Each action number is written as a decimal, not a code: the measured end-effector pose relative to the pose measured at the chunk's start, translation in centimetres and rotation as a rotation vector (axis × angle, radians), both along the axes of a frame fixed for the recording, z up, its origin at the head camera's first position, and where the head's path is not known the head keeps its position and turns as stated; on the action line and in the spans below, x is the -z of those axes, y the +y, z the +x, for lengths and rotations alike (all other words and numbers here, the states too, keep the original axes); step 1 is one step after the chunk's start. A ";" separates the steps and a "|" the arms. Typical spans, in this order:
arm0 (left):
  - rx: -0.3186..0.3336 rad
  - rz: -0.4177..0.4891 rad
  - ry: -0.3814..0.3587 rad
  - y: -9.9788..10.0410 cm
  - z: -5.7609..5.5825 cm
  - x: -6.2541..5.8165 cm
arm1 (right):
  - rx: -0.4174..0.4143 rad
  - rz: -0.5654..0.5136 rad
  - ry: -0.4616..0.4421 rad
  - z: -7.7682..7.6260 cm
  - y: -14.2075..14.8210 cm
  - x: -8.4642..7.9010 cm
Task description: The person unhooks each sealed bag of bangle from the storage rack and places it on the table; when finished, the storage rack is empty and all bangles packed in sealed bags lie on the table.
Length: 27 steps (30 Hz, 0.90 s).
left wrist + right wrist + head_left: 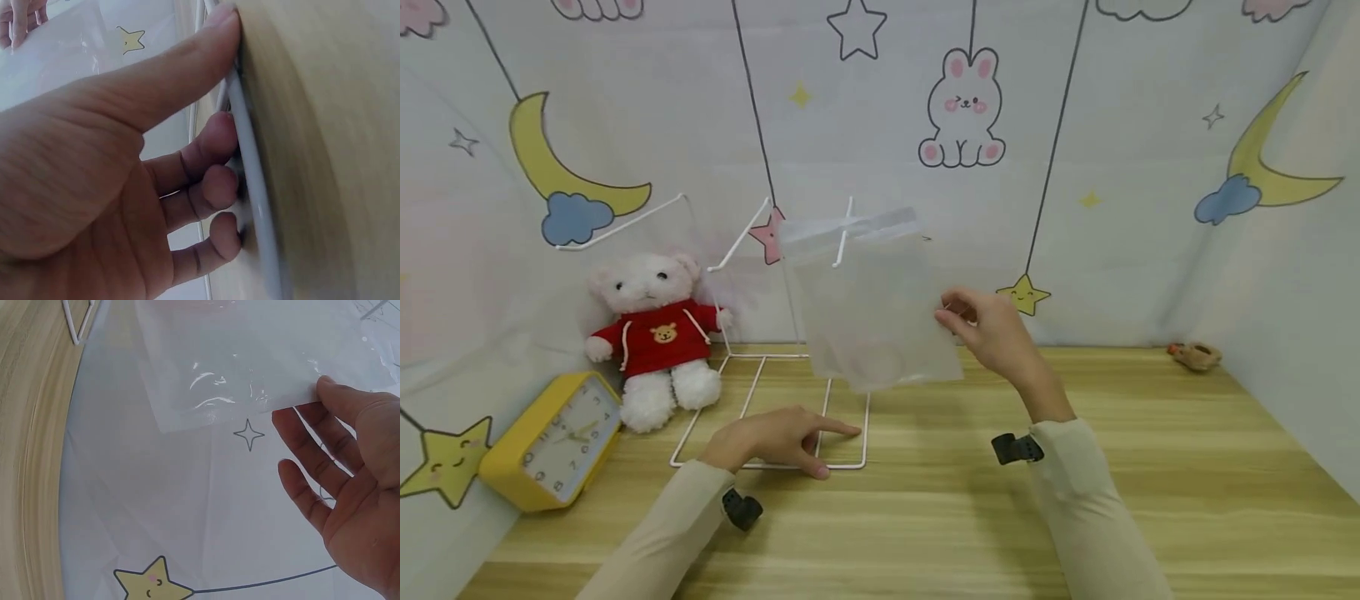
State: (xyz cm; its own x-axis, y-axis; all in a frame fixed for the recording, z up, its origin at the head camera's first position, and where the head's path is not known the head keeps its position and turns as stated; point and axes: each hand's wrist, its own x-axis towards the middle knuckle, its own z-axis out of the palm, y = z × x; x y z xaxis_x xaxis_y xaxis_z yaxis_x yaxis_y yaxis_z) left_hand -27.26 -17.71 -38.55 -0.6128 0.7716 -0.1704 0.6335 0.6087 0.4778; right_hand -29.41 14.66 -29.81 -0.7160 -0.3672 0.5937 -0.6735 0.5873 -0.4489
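Note:
A clear plastic bag [880,308] hangs from a prong of a white wire rack [842,250], which passes through the bag's top strip. My right hand [992,329] pinches the bag's right side edge between thumb and fingers. In the right wrist view, the bag's edge [212,415] runs to the thumb tip, while the lower fingers are spread away. My left hand [775,437] is low over the rack's base, thumb and index finger extended. The left wrist view has its fingertips [222,187] down at the tabletop beside the base's wire [253,181].
Left of the rack sits a white teddy bear [662,333] in a red sweater, with a yellow alarm clock [553,442] in front. A small brown figure [1197,357] lies at the table's far right. A printed curtain [880,108] stands behind the wooden table [1150,500].

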 end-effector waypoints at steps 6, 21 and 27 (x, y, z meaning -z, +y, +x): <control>-0.006 -0.015 -0.059 -0.1 -0.4 0.0 | 0.028 -0.048 -0.009 0.4 0.3 -0.4; -0.008 -0.038 -0.103 0.0 -0.6 -0.8 | 0.016 -0.124 0.217 1.9 1.6 -3.0; 0.014 -0.026 -0.113 0.1 -0.4 -0.4 | 0.024 -0.122 0.249 3.0 2.2 -3.8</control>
